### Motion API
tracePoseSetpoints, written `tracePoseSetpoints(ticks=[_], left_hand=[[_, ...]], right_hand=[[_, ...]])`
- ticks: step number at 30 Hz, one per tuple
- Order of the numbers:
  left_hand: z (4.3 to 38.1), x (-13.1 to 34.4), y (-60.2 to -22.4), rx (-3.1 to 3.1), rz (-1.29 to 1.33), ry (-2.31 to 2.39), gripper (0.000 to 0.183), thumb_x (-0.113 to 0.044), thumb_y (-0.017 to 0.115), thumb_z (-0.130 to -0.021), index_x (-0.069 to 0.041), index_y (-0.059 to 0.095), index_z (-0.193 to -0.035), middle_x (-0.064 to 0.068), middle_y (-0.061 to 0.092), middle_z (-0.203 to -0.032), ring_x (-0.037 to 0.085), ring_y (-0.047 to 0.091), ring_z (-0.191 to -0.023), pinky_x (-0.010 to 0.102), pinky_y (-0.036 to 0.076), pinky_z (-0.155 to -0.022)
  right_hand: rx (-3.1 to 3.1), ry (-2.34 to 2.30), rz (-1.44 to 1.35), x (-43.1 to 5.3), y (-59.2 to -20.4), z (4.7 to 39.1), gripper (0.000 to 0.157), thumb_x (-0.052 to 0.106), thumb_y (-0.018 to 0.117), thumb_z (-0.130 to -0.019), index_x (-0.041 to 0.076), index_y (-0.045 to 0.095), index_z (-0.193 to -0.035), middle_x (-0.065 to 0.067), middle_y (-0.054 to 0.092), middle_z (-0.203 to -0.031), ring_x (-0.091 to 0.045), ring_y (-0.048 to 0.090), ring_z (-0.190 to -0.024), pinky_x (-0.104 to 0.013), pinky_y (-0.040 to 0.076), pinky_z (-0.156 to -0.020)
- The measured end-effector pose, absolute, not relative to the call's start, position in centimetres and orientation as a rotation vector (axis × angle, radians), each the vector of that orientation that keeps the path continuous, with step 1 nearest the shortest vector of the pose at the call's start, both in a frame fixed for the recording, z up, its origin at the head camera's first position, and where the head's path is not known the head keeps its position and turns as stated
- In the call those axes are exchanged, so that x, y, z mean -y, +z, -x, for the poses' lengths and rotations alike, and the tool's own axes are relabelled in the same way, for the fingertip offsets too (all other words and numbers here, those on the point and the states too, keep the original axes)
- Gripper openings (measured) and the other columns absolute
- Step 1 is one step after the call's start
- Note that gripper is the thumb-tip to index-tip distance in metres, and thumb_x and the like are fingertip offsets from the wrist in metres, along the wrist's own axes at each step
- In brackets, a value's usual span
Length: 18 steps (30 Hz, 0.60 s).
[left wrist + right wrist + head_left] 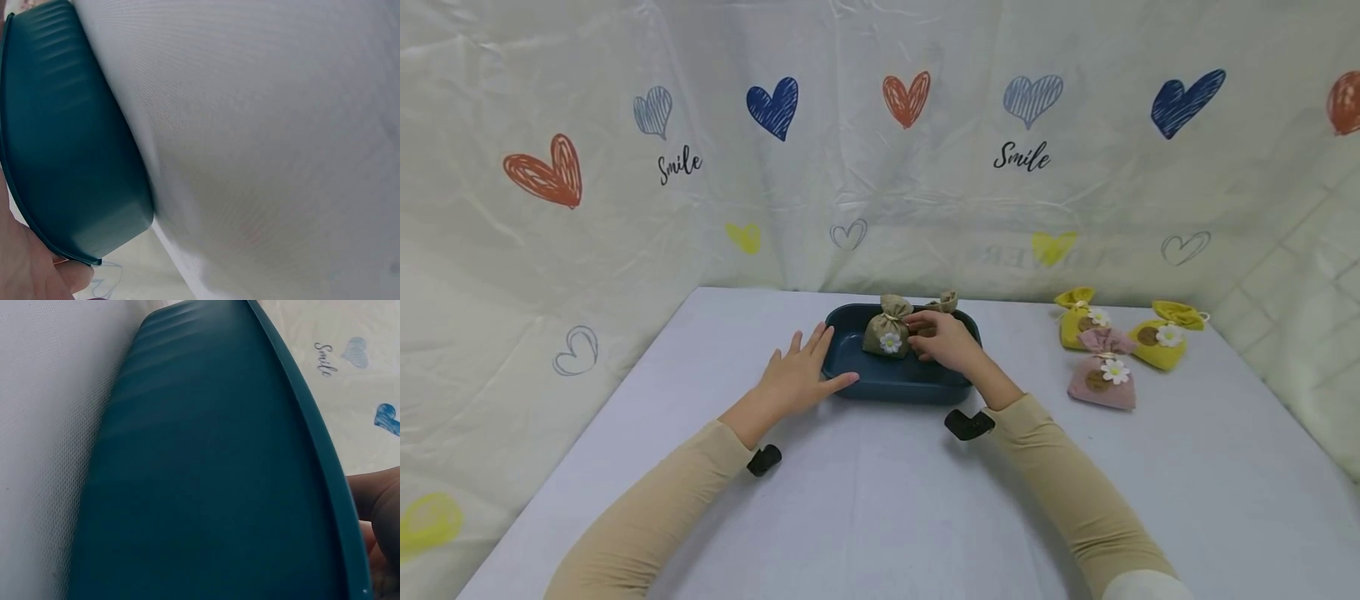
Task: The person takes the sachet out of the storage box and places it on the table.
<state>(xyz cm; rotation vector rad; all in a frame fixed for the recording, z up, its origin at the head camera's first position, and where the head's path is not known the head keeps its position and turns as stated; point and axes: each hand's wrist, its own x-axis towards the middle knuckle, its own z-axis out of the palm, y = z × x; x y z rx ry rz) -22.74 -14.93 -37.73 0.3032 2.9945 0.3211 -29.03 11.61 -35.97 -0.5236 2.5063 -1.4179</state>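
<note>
A dark teal tray (895, 390) stands at the back middle of the table. My left hand (793, 379) rests at its left end, fingers spread straight along the rim and thumb by the front corner; the left wrist view shows fingers (75, 275) at the rim. Inside the tray, a brown drawstring pouch (880, 337) with a white flower sits upright. The loosely bent fingertips of my right hand (947, 340) are at this pouch's right side, not wrapped around it. Behind that hand a second brown pouch (948, 300) is mostly hidden. The tray's wall (206, 456) fills the right wrist view.
Right of the tray lie two yellow pouches (1161, 343) and a pink pouch (1097, 379), each with a white flower. A white cloth covers the table (880, 492). Behind it hangs a curtain (850, 167) printed with hearts.
</note>
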Motion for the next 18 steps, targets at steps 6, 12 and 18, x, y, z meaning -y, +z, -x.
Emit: tracePoseSetpoints(ticks=[6,12,18], left_hand=[[22.78,15.02,-37.80,-2.995,-0.307,0.328,0.103,-0.078,0.043,-0.095,-0.014,0.007,-0.167,0.007,0.003,-0.172,0.043,0.007,-0.154,0.070,0.015,-0.116],[23.03,15.09,-38.05,-3.003,-0.308,0.313,0.103,-0.079,0.042,-0.095,-0.014,0.007,-0.167,0.007,0.004,-0.172,0.043,0.008,-0.154,0.069,0.016,-0.116],[23.15,15.09,-38.16,-3.008,-0.318,0.318,0.103,-0.078,0.043,-0.095,-0.014,0.007,-0.167,0.007,0.004,-0.172,0.043,0.008,-0.154,0.070,0.016,-0.116]], right_hand=[[-2.514,-1.316,0.509,-11.17,-36.04,29.23,0.049,0.007,0.062,-0.103,-0.001,0.049,-0.150,-0.026,0.051,-0.147,-0.040,0.068,-0.106,-0.040,0.060,-0.079],[-2.519,-1.240,0.505,-10.86,-36.12,29.51,0.055,0.008,0.063,-0.103,-0.001,0.044,-0.153,-0.028,0.048,-0.150,-0.039,0.068,-0.107,-0.037,0.061,-0.074],[-2.522,-1.216,0.518,-10.69,-36.13,29.72,0.058,0.010,0.063,-0.103,-0.002,0.040,-0.154,-0.028,0.046,-0.151,-0.039,0.065,-0.113,-0.039,0.061,-0.075]])
